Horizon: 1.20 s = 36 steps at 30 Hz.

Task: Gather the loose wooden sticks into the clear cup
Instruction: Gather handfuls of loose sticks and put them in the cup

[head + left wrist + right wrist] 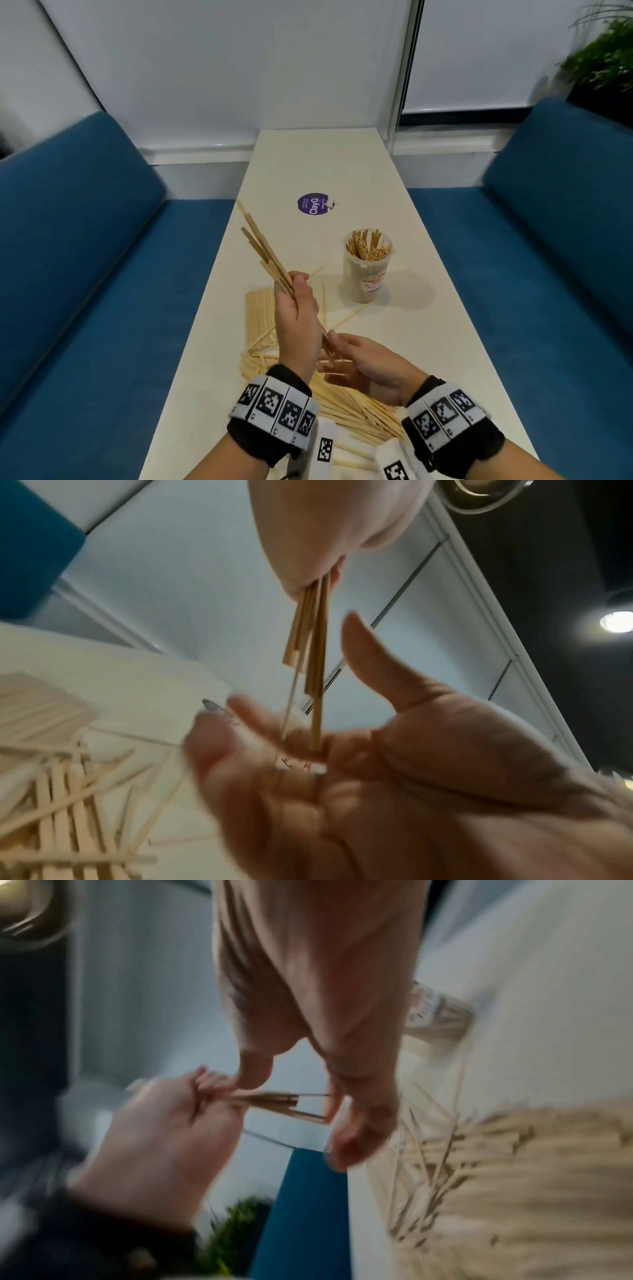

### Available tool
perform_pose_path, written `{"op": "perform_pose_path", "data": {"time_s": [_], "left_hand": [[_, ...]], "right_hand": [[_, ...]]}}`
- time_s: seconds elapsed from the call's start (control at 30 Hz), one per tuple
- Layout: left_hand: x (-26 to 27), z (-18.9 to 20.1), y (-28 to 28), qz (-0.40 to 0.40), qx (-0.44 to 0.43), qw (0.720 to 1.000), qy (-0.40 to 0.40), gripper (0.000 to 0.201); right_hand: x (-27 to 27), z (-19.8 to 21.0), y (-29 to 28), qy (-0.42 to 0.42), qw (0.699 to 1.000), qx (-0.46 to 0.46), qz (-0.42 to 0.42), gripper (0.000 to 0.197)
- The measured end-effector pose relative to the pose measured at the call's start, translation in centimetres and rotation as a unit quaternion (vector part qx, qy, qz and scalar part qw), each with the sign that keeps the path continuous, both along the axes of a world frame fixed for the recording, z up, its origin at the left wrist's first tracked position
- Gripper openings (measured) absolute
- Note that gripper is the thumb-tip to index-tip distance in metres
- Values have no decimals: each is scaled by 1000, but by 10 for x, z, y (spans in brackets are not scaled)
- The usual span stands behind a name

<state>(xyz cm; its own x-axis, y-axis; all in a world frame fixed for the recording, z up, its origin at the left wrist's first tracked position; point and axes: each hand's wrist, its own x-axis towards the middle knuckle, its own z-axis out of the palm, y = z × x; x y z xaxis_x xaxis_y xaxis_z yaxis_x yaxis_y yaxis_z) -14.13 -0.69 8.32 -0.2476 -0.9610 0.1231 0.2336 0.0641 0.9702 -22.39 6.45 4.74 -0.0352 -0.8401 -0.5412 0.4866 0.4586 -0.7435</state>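
My left hand [295, 294] grips a bundle of wooden sticks [263, 250], tilted up and to the left above the table. Their lower ends [315, 669] poke out below my left hand [335, 520] and touch the relaxed fingers of my right hand [342, 777]. The right hand [347, 353] is held palm-open beneath them, holding nothing. The clear cup [368, 267] stands upright to the right of the hands, packed with sticks. A pile of loose sticks [356, 411] lies under and in front of my wrists. The right wrist view is blurred; it shows the bundle [274, 1100] between both hands.
A neat flat stack of sticks [260, 318] lies at the left edge of the narrow cream table [308, 161]. A purple round sticker [312, 204] sits farther back. Blue benches [85, 274] flank both long sides. A plant [603, 58] stands at the far right.
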Motion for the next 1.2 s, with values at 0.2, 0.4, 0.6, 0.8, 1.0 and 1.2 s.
{"op": "perform_pose_path", "data": {"time_s": [0.2,0.4,0.6,0.8,1.0,1.2], "left_hand": [[-1,0,8,15,-87,996,-12,13],[0,-15,10,-3,-83,995,-52,5],[3,-12,15,-6,-92,993,-69,11],[6,-12,12,-14,-46,997,-66,15],[10,-3,11,-20,10,995,-97,27],[53,-18,-22,-73,177,975,-109,28]], "right_hand": [[-5,19,-12,-159,979,93,-90,48],[1,35,-14,-211,974,15,-82,43],[5,36,-11,-232,969,-4,-86,36],[3,29,-10,-217,970,-5,-106,37],[8,28,-9,-101,995,-18,-18,32],[-12,-21,9,531,831,23,167,38]]}}
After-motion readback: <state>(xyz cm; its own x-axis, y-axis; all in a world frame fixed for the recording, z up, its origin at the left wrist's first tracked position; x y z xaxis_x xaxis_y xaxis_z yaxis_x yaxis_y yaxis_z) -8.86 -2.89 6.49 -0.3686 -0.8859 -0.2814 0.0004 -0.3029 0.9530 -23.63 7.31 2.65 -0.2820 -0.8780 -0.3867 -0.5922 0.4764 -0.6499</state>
